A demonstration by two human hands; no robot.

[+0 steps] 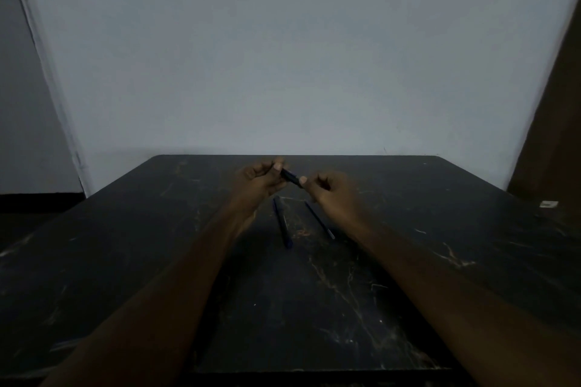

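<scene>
Both forearms stretched forward from the bottom edge over the dark table (125, 261) and met near its far side. The left hand (257, 181) pinched the upper end of a short dark pen piece (290, 178) between thumb and fingertips. The right hand (330, 195) pinched the lower end between thumb and forefinger. The piece hung tilted in the air between them, clear of the table. Below the hands lay a pen barrel (282, 221) and, near it but apart, a thin refill (319, 220). The dim light hid whether the held piece was a cap or a tip section, one part or two. The step looked like twisting or pulling that piece. The sound way was probably to fix the left grip and turn or draw with the right along the piece's own line, without bending it. Working low over the table would let anything that slipped land near the barrel and refill.
</scene>
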